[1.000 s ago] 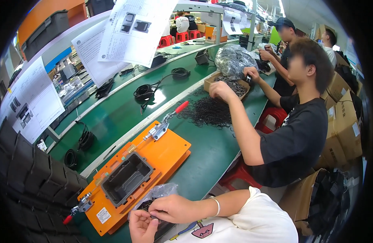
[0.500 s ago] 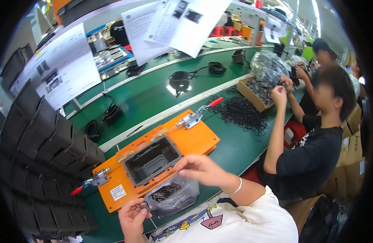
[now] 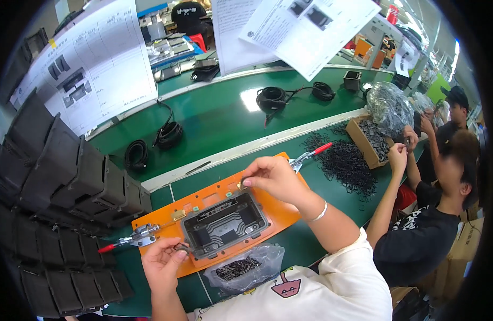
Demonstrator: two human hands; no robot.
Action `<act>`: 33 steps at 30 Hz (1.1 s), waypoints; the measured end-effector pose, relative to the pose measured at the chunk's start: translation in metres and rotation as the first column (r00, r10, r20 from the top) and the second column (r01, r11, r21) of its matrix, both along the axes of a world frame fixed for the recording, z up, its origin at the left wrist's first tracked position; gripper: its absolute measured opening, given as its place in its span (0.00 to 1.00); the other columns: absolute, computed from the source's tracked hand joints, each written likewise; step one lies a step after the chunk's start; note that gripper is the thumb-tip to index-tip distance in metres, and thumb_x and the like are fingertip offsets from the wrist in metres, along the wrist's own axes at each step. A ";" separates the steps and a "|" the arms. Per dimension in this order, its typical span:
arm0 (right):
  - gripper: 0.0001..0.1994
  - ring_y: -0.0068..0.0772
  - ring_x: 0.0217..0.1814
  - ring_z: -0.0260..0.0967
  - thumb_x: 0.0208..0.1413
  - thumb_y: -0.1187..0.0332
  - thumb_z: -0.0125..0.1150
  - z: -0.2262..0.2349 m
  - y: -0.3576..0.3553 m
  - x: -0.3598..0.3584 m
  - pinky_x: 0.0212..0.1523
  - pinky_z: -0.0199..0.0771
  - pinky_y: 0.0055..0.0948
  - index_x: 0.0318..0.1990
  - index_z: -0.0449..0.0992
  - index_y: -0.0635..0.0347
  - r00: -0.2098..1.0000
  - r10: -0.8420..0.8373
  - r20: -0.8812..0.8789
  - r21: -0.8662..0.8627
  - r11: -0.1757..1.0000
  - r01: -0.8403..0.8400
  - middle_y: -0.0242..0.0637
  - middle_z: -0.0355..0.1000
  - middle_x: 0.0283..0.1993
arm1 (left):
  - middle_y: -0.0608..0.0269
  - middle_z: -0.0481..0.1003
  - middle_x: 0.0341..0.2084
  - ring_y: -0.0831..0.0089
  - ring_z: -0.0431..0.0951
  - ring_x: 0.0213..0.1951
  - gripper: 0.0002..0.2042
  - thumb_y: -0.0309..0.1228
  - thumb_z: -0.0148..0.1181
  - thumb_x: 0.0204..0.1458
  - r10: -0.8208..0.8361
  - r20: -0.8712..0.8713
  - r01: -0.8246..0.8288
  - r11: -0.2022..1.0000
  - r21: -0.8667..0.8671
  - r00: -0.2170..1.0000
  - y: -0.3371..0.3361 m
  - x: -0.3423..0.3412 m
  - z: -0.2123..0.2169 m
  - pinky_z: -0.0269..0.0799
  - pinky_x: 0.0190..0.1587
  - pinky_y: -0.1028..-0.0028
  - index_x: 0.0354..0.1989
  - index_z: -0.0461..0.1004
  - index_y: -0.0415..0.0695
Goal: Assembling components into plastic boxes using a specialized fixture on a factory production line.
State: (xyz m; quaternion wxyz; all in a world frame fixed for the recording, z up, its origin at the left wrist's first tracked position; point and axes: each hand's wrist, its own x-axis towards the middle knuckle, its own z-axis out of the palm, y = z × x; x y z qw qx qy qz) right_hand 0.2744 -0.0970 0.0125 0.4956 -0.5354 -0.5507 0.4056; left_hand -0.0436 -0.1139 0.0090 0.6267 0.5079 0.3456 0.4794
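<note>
A dark grey rectangular plastic housing (image 3: 225, 252) sits, open side up, on an orange fixture plate (image 3: 150, 218). My left hand (image 3: 163, 263) is at the housing's near left corner, thumb and fingers pinched on a small dark piece (image 3: 180, 247). My right hand (image 3: 273, 179) reaches over the far right side, its thumb and forefinger pressed together beside a small brass block. What that hand holds, if anything, is too small to make out. One red-handled toggle clamp (image 3: 142, 234) is on the left of the plate; another clamp (image 3: 297, 163) is partly behind my right hand.
A plastic bag of screws (image 3: 241, 267) lies before the fixture. Dark housings (image 3: 75, 182) are stacked at left. Black cable coils (image 3: 270, 99) lie on the far green bench. Black rings (image 3: 348, 166) and a cardboard box (image 3: 364, 140) lie at right, where a person (image 3: 423, 235) works.
My right hand has moved from the housing's near right corner to its far side. My left hand has risen from beside the bag to the housing's left corner. The view has shifted.
</note>
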 end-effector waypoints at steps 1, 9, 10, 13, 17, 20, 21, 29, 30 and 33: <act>0.04 0.23 0.35 0.75 0.49 0.79 0.66 0.004 0.009 -0.002 0.35 0.76 0.22 0.33 0.78 0.68 0.996 0.010 0.090 0.001 1.000 -0.011 0.37 0.76 0.33 | 0.55 0.76 0.33 0.73 0.77 0.34 0.10 0.13 0.61 0.47 0.007 -0.009 -0.007 1.000 -0.017 1.000 0.005 0.004 -0.002 0.75 0.38 0.78 0.39 0.72 0.32; 0.06 0.31 0.29 0.75 0.44 0.76 0.70 0.000 0.049 -0.010 0.30 0.74 0.24 0.29 0.79 0.69 0.906 0.177 0.385 -0.124 0.982 -0.140 0.40 0.73 0.29 | 0.57 0.73 0.35 0.75 0.75 0.36 0.09 0.11 0.59 0.48 -0.013 -0.199 0.055 0.977 0.204 0.980 0.016 0.026 -0.026 0.71 0.39 0.81 0.36 0.74 0.33; 0.07 0.31 0.28 0.75 0.43 0.76 0.71 -0.002 0.050 -0.006 0.29 0.73 0.25 0.29 0.78 0.69 0.892 0.174 0.418 -0.120 0.983 -0.136 0.41 0.73 0.28 | 0.57 0.73 0.34 0.76 0.75 0.34 0.08 0.11 0.59 0.47 0.005 -0.268 0.070 0.961 0.268 0.963 0.017 0.027 -0.026 0.71 0.37 0.82 0.36 0.74 0.33; 0.08 0.31 0.27 0.75 0.42 0.75 0.72 -0.004 0.053 -0.004 0.28 0.73 0.26 0.28 0.78 0.69 0.870 0.207 0.447 -0.151 0.976 -0.155 0.41 0.73 0.28 | 0.58 0.74 0.33 0.78 0.72 0.29 0.08 0.12 0.61 0.47 0.043 -0.381 0.102 0.930 0.352 0.923 0.020 0.028 -0.027 0.67 0.29 0.83 0.35 0.75 0.34; 0.09 0.32 0.27 0.73 0.40 0.75 0.73 -0.004 0.059 -0.005 0.29 0.73 0.26 0.26 0.77 0.69 0.825 0.311 0.472 -0.236 0.946 -0.221 0.41 0.72 0.28 | 0.58 0.74 0.32 0.80 0.69 0.26 0.08 0.14 0.63 0.46 0.086 -0.429 0.110 0.904 0.413 0.899 0.021 0.029 -0.032 0.63 0.25 0.83 0.35 0.75 0.35; 0.10 0.34 0.29 0.71 0.41 0.76 0.71 -0.006 0.059 -0.004 0.30 0.72 0.28 0.30 0.75 0.67 0.779 0.343 0.524 -0.220 0.939 -0.266 0.40 0.70 0.28 | 0.58 0.75 0.31 0.81 0.68 0.24 0.09 0.14 0.63 0.45 0.128 -0.459 0.112 0.881 0.460 0.879 0.021 0.032 -0.028 0.63 0.25 0.83 0.35 0.76 0.34; 0.10 0.34 0.29 0.71 0.41 0.76 0.71 -0.005 0.056 -0.006 0.30 0.72 0.28 0.30 0.75 0.67 0.779 0.346 0.522 -0.221 0.938 -0.268 0.40 0.70 0.28 | 0.58 0.75 0.30 0.80 0.69 0.25 0.09 0.14 0.63 0.45 0.131 -0.434 0.051 0.923 0.383 0.891 0.019 0.032 -0.027 0.64 0.26 0.83 0.35 0.76 0.34; 0.12 0.43 0.39 0.67 0.45 0.73 0.68 0.007 -0.003 -0.025 0.35 0.67 0.36 0.38 0.74 0.59 0.743 -0.145 0.653 0.343 0.932 -0.119 0.40 0.67 0.38 | 0.57 0.77 0.31 0.72 0.76 0.30 0.08 0.15 0.64 0.43 0.112 -0.559 0.139 0.911 0.388 0.822 0.062 0.021 0.011 0.70 0.32 0.77 0.33 0.76 0.34; 0.12 0.41 0.37 0.67 0.44 0.71 0.69 0.009 -0.015 -0.031 0.34 0.66 0.35 0.37 0.75 0.58 0.720 -0.128 0.682 0.318 0.939 -0.134 0.39 0.68 0.38 | 0.57 0.77 0.30 0.72 0.76 0.30 0.08 0.15 0.64 0.42 0.100 -0.557 0.155 0.907 0.391 0.824 0.072 0.024 0.014 0.70 0.31 0.76 0.32 0.76 0.35; 0.14 0.38 0.33 0.68 0.42 0.66 0.72 -0.004 -0.047 -0.050 0.35 0.64 0.33 0.36 0.76 0.58 0.768 0.028 0.640 0.293 0.915 -0.278 0.34 0.71 0.34 | 0.59 0.75 0.26 0.73 0.76 0.28 0.05 0.16 0.63 0.43 0.088 -0.615 0.266 0.847 0.460 0.784 0.098 0.031 0.006 0.69 0.30 0.77 0.30 0.76 0.35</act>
